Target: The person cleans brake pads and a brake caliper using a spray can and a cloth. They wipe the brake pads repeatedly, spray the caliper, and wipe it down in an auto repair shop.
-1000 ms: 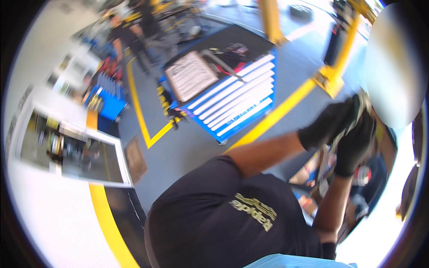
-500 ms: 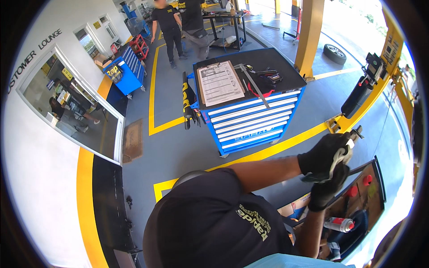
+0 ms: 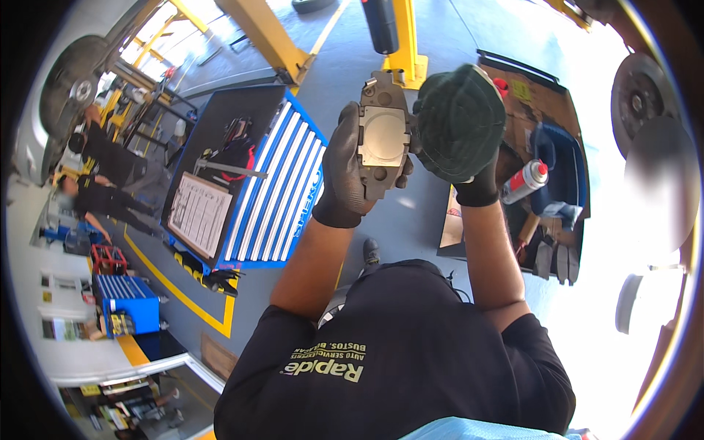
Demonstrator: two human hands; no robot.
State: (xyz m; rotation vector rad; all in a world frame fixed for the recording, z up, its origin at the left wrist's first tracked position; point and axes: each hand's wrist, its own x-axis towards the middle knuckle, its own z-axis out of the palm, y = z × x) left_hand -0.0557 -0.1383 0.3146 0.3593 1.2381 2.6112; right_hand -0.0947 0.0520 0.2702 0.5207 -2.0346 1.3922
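My left hand [image 3: 345, 165], in a black glove, is closed round the side of a brake pad [image 3: 383, 136], held up with its metal shim facing me. A round mark shows on the shim. In my right hand [image 3: 480, 183], also black-gloved, is a bunched dark green cloth [image 3: 460, 121]. The cloth covers most of that hand's fingers. It hangs just right of the brake pad, its edge very close to it; whether they touch I cannot tell.
At right, a cardboard-lined tray [image 3: 506, 67] holds a spray can [image 3: 526, 180], a blue bin [image 3: 557, 147] and several dark pads [image 3: 555, 260]. A blue tool cabinet [image 3: 275, 191] with a clipboard [image 3: 200, 216] stands left. Beyond the tray is a brake disc [image 3: 636, 103]. Two people stand far left.
My view has turned right. My hands, close together over the pad and cloth before, are now side by side in front of me, with the cloth spread larger in my right hand.
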